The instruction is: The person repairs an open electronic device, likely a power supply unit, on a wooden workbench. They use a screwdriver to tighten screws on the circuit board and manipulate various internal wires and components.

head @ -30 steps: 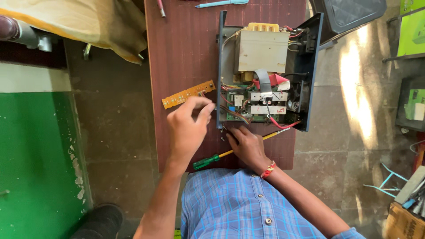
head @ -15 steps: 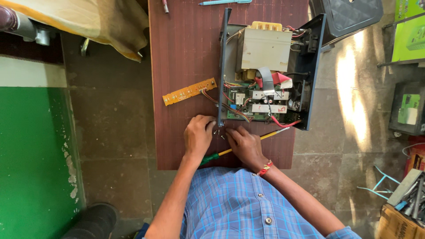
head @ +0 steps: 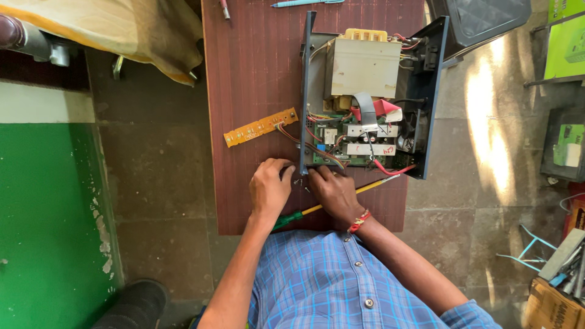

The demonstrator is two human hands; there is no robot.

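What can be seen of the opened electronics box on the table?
The opened electronics box is a dark metal chassis with its cover off, lying on the reddish-brown table. Inside sit a large pale transformer block, a grey ribbon cable, red and other wires, and a green circuit board with components. A wire bundle runs out to a small yellow strip board beside it. The left hand and right hand rest at its near corner; a screwdriver lies alongside.
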